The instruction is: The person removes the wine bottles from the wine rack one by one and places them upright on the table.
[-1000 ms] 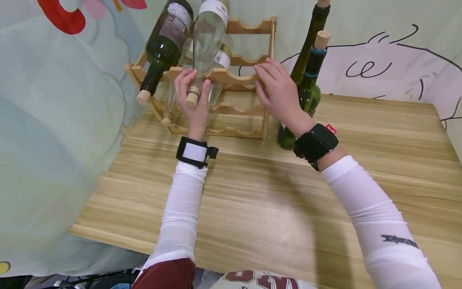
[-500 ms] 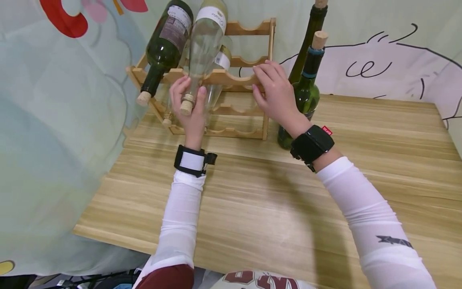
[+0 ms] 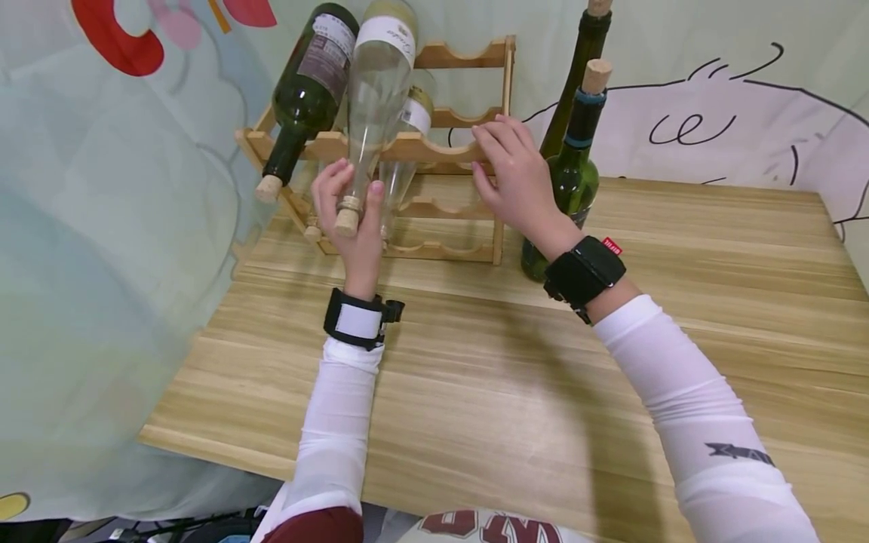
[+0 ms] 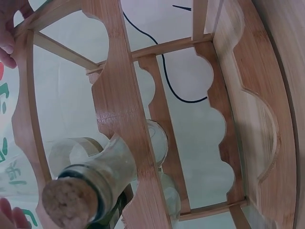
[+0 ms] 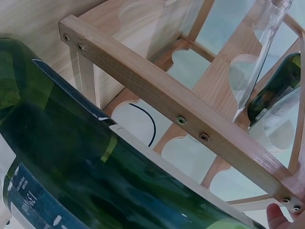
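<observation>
My left hand (image 3: 361, 249) holds the corked neck of a clear glass bottle (image 3: 382, 87), thumb on one side and fingers on the other. The bottle lies tilted, neck toward me, across the front top rail of a wooden wine rack (image 3: 434, 147). In the left wrist view its cork (image 4: 69, 202) faces the camera, with my fingertips (image 4: 12, 217) at the lower left. At the rack's right end, my right hand (image 3: 519, 181) grips the top rail, fingers over it and thumb below. One fingertip (image 5: 277, 217) shows at the rack's corner in the right wrist view.
A dark green bottle (image 3: 305, 98) lies on the rack's top left. Clear bottles, one with a white label (image 3: 416, 117), lie in the lower tier. Two corked green bottles stand right of the rack, the nearer one (image 3: 577, 177) beside my right wrist. The wooden table (image 3: 475, 377) extends toward me.
My left hand and the clear bottle's neck have moved toward me and slightly left, so the cork sits farther out from the rail. My right hand stays on the rack, nearly unmoved.
</observation>
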`<state>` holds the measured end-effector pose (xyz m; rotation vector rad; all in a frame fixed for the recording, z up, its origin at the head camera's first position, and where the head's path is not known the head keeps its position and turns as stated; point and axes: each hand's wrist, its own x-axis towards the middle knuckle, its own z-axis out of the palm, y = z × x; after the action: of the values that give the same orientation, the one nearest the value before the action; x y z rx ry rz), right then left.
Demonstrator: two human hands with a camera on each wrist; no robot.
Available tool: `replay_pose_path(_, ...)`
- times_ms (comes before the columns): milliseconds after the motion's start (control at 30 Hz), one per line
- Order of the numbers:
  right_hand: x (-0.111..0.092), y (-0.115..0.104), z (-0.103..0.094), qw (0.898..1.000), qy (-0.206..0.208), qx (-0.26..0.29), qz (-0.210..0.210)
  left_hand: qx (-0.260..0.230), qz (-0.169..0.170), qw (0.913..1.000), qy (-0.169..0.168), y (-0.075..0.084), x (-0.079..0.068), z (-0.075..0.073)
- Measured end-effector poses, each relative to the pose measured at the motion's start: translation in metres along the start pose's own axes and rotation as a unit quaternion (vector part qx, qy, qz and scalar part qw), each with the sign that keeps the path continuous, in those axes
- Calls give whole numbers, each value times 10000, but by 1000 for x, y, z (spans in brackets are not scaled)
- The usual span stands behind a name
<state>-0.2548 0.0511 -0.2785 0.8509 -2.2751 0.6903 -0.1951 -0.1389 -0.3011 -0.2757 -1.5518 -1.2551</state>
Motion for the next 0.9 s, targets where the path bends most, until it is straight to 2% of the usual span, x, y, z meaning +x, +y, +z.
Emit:
replay_pose_path(200, -1, 0, 0, 10000, -32, -30, 0, 192, 9, 9998, 97, 4, -3, -3)
replay_pose_path(600, -1, 0, 1, 10000, 13, 0, -35, 82, -53, 9997, 216, 12, -7, -8)
replay_pose_path(900, -1, 2, 3, 9998, 163, 28, -150, 272, 146, 9989, 352, 17, -13, -14)
